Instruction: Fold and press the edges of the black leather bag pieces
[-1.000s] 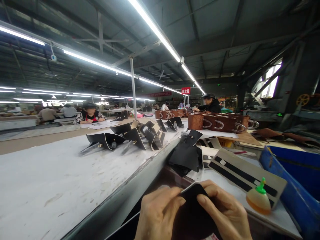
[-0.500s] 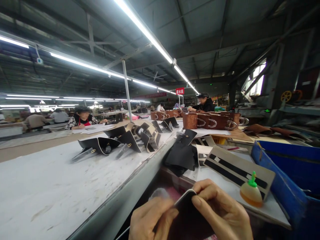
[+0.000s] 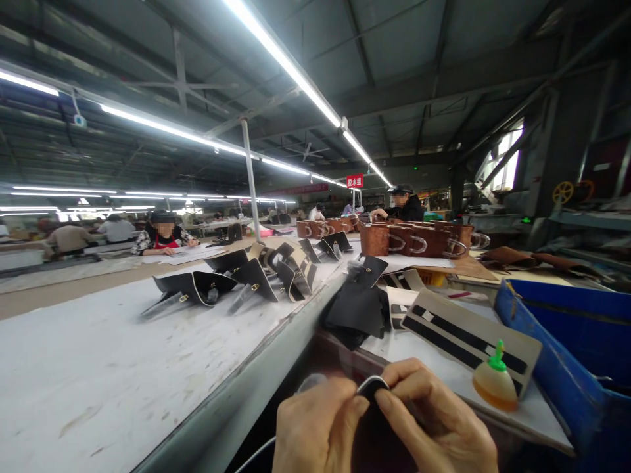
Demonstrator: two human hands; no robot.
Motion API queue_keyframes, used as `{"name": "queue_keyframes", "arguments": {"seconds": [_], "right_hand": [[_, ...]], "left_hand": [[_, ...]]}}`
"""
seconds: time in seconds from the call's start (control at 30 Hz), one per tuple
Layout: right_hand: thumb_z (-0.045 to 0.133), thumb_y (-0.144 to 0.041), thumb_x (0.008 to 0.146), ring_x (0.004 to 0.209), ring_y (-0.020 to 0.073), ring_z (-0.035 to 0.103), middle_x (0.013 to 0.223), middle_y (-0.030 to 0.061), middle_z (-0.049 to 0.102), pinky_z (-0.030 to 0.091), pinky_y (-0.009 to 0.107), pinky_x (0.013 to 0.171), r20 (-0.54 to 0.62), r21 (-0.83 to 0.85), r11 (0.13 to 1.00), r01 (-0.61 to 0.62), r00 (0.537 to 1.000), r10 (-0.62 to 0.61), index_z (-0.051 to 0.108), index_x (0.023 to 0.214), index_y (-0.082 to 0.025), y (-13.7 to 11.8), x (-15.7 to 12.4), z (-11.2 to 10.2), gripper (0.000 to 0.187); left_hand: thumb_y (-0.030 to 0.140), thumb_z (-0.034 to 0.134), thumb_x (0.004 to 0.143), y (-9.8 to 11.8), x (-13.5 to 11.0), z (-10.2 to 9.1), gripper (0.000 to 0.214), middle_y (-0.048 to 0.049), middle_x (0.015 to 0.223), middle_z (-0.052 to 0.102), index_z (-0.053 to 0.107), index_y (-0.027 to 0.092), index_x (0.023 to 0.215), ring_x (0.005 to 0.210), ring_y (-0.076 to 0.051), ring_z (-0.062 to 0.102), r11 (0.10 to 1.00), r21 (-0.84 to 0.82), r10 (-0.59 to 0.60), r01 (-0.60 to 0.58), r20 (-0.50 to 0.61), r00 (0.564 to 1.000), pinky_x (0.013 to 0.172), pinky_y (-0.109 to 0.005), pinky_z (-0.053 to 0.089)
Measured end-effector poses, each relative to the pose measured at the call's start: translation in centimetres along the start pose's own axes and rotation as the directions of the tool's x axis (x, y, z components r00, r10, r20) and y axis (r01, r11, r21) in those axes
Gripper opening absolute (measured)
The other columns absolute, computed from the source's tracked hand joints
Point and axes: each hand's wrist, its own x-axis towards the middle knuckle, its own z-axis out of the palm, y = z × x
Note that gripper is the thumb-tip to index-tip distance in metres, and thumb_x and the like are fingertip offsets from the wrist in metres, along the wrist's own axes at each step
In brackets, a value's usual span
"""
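At the bottom of the view my left hand (image 3: 318,430) and my right hand (image 3: 438,424) both pinch a black leather piece (image 3: 373,386) with a pale edge. Only its top corner shows between my fingertips; the rest is hidden behind my hands. Just beyond my right hand stands a small glue bottle (image 3: 493,381) with a green nozzle, on a beige card with black strips (image 3: 468,335). A heap of black leather pieces (image 3: 359,309) lies a little farther back.
A long white conveyor belt (image 3: 98,368) runs on the left, carrying several folded black bag parts (image 3: 256,272). Brown bags (image 3: 419,240) stand at the back. A blue bin (image 3: 572,348) is on the right. Other people sit at far benches.
My hands have drawn closer together and folded over the black piece, so less of it shows. The view has shifted slightly; the glue bottle sits a bit lower left than one second ago.
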Motion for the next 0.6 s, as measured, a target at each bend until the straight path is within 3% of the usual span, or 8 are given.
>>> {"name": "queue_keyframes", "arguments": {"seconds": [0.1,0.17,0.23,0.3,0.37,0.43,0.5,0.6], "right_hand": [[0.080,-0.030,0.081,0.061,0.0125,0.062,0.073,-0.0040,0.063,0.053,0.019,0.057,-0.055,0.108,0.985,-0.131,0.989,0.138,0.055,0.079,-0.026,0.0,0.0,-0.1,0.025],[0.077,-0.029,0.083,0.059,0.0115,0.061,0.073,-0.0051,0.065,0.051,0.018,0.056,0.060,0.048,0.991,-0.128,0.990,0.126,0.059,0.088,-0.028,-0.2,0.3,-0.5,0.018],[0.071,-0.030,0.087,0.057,0.0113,0.061,0.069,-0.0043,0.067,0.049,0.018,0.054,0.241,-0.105,0.994,-0.015,0.970,0.040,0.067,0.084,-0.027,-0.6,0.9,-1.1,0.006],[0.065,-0.034,0.092,0.052,0.0110,0.056,0.060,-0.0035,0.062,0.044,0.019,0.050,0.346,-0.205,0.977,0.049,0.938,0.026,0.067,0.069,-0.024,-0.9,1.6,-1.5,0.025],[0.058,-0.042,0.096,0.047,0.0108,0.051,0.052,-0.0029,0.055,0.041,0.021,0.046,0.348,-0.196,0.978,-0.072,0.927,0.138,0.061,0.059,-0.021,-0.8,2.1,-1.8,0.043],[0.052,-0.050,0.099,0.046,0.0122,0.053,0.052,-0.0017,0.056,0.045,0.022,0.047,0.384,-0.071,0.961,-0.266,0.882,0.272,0.062,0.062,-0.021,0.0,2.6,-1.9,0.048],[0.053,-0.054,0.097,0.062,0.0173,0.067,0.069,0.0024,0.069,0.055,0.026,0.060,0.463,0.046,0.938,-0.344,0.839,0.285,0.072,0.084,-0.021,1.3,3.0,-1.6,0.040],[0.060,-0.051,0.095,0.108,0.0247,0.067,0.117,0.0087,0.072,0.053,0.038,0.095,0.564,0.039,0.977,-0.209,0.812,0.151,0.068,0.124,-0.025,3.2,3.3,-0.4,0.039]], "left_hand": [[0.021,0.053,0.098,-0.5,0.1,0.2,0.021,0.0001,0.061,0.063,0.062,0.020,0.079,0.048,-0.012,0.058,0.994,0.010,0.108,-0.107,-0.010,0.994,0.052,-0.022,0.042],[0.019,0.054,0.098,-1.0,0.2,0.2,0.020,-0.0007,0.062,0.064,0.062,0.019,0.080,0.050,-0.012,0.059,0.985,0.011,0.171,-0.172,0.030,0.985,0.054,-0.022,0.043],[0.017,0.052,0.098,-1.2,0.3,0.0,0.024,0.0003,0.060,0.060,0.059,0.019,0.075,0.050,-0.011,0.056,0.976,-0.003,0.215,-0.216,0.082,0.973,0.052,-0.023,0.040],[0.019,0.050,0.099,-1.4,0.5,-0.2,0.030,0.0019,0.056,0.054,0.056,0.019,0.070,0.048,-0.011,0.050,0.977,-0.059,0.213,-0.206,0.155,0.965,0.050,-0.024,0.037],[0.026,0.052,0.100,-1.7,0.6,-0.6,0.029,0.0006,0.060,0.060,0.061,0.020,0.073,0.053,-0.012,0.054,0.985,-0.102,0.156,-0.139,0.175,0.972,0.054,-0.024,0.040],[0.032,0.056,0.099,-2.1,0.7,-0.8,0.023,-0.0006,0.068,0.067,0.068,0.022,0.081,0.062,-0.014,0.060,0.987,-0.155,0.066,-0.039,0.173,0.983,0.061,-0.024,0.045],[0.036,0.058,0.098,-2.6,1.2,-0.7,0.027,0.0003,0.065,0.065,0.069,0.022,0.077,0.061,-0.014,0.058,0.952,-0.296,-0.038,0.076,0.132,0.990,0.059,-0.023,0.044],[0.054,0.048,0.099,-3.3,2.4,0.3,0.055,0.0047,0.048,0.045,0.046,0.020,0.055,0.044,-0.008,0.039,0.835,-0.530,-0.134,0.148,0.065,0.989,0.044,-0.021,0.035]]}}
